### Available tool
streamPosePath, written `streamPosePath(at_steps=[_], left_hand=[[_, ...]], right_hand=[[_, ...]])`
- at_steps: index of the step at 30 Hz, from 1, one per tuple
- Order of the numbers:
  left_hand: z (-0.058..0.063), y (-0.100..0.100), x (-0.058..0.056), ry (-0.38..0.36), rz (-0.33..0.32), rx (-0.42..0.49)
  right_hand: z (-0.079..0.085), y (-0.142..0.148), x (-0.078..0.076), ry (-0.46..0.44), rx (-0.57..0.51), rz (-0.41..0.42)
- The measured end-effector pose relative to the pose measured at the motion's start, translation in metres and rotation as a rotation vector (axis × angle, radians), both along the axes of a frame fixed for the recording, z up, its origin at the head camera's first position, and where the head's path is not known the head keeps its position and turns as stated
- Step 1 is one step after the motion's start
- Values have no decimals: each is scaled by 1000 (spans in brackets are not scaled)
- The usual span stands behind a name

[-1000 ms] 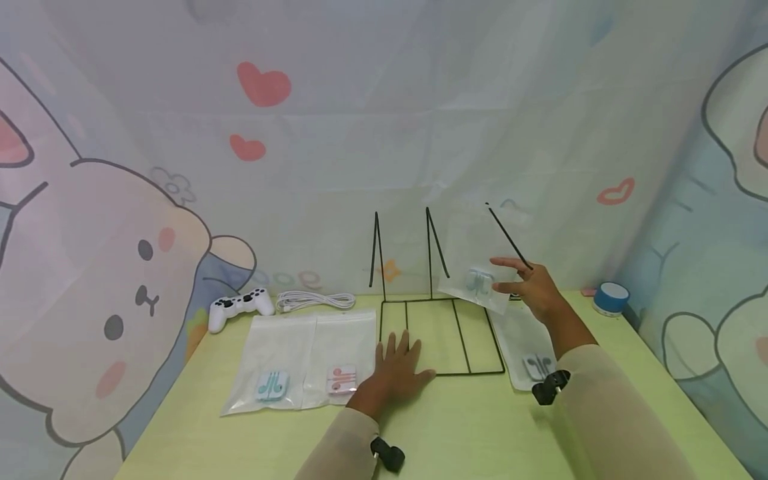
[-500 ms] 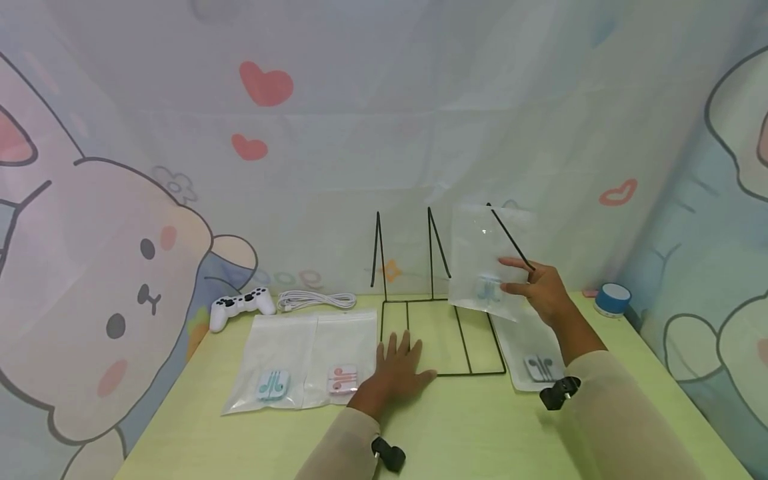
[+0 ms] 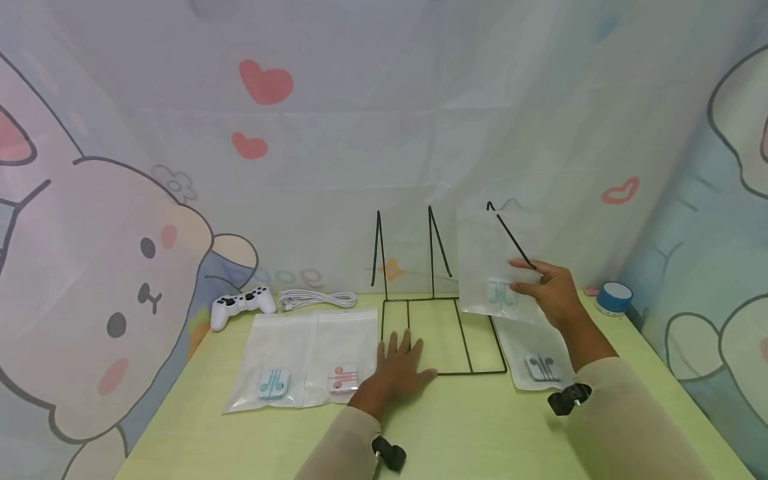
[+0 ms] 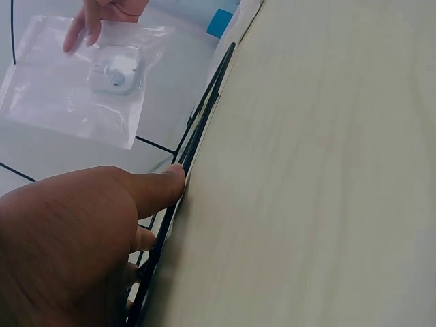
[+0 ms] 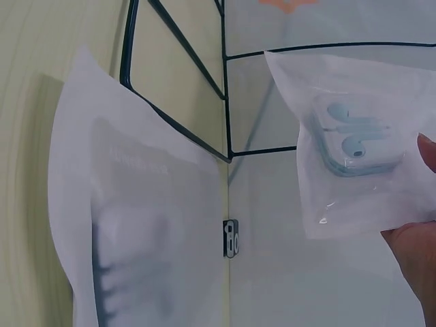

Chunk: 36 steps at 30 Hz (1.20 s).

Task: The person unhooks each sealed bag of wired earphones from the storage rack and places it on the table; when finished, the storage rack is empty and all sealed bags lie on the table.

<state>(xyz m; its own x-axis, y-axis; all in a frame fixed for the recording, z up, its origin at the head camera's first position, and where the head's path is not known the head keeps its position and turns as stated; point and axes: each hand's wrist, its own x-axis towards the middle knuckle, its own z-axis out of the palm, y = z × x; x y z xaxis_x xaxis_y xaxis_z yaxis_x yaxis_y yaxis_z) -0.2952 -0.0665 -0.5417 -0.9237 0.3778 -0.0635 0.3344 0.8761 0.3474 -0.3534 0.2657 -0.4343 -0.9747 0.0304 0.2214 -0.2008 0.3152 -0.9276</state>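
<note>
My left hand (image 3: pixel 399 367) lies spread on the base of a black wire display rack (image 3: pixel 471 357); in the left wrist view its thumb (image 4: pixel 160 185) touches the front bar. At the rack's right prong (image 3: pixel 515 240), my right hand (image 3: pixel 555 293) pinches the right edge of a clear-and-white earphone bag (image 3: pixel 477 250). The prong crosses the bag's upper part, and the bag hangs upright there. Inside sits a light-blue earphone set (image 5: pixel 357 136) in a square case. The tip of the right thumb (image 5: pixel 428 151) lies over the bag near that case.
Earphone bags with a blue set (image 3: pixel 274 385) and a pink set (image 3: pixel 343 379) lie left of the rack; another with a dark set (image 3: pixel 543 368) lies to the right. A white game controller (image 3: pixel 243 305), coiled white cable (image 3: pixel 317 299) and blue-and-white roll (image 3: pixel 614 298) stand along the wall.
The earphone bag has gone from tilted to hanging straight and shifted right. My right hand has moved slightly right with it. The left hand has stayed on the rack base.
</note>
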Motion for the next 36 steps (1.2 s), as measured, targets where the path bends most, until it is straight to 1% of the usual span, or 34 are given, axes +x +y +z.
streamPosePath(at_steps=[3, 9, 12, 16, 18, 22, 26, 28, 36], left_hand=[[-2, 0, -1, 0, -2, -9], [-3, -1, -2, 7, -4, -9], [-4, -1, -2, 11, -6, -10], [-4, -1, -2, 6, -5, -5], [-3, -1, -2, 6, -4, -5], [-1, -1, -1, 4, -3, 1], [-1, -1, 0, 9, -6, 5], [-1, -1, 0, 11, -7, 4], [-1, -1, 0, 3, -3, 5]], right_hand=[[1, 1, 4, 12, -12, -2], [-1, 5, 10, 38, 9, -2], [-2, 7, 13, 19, 17, -9], [-2, 11, 17, -26, 55, -25], [-2, 12, 20, -31, 65, -21], [0, 14, 30, -1, 102, -8], [1, 17, 38, 15, 182, -36], [1, 18, 40, 19, 193, -46], [-1, 21, 52, 35, 191, -40]])
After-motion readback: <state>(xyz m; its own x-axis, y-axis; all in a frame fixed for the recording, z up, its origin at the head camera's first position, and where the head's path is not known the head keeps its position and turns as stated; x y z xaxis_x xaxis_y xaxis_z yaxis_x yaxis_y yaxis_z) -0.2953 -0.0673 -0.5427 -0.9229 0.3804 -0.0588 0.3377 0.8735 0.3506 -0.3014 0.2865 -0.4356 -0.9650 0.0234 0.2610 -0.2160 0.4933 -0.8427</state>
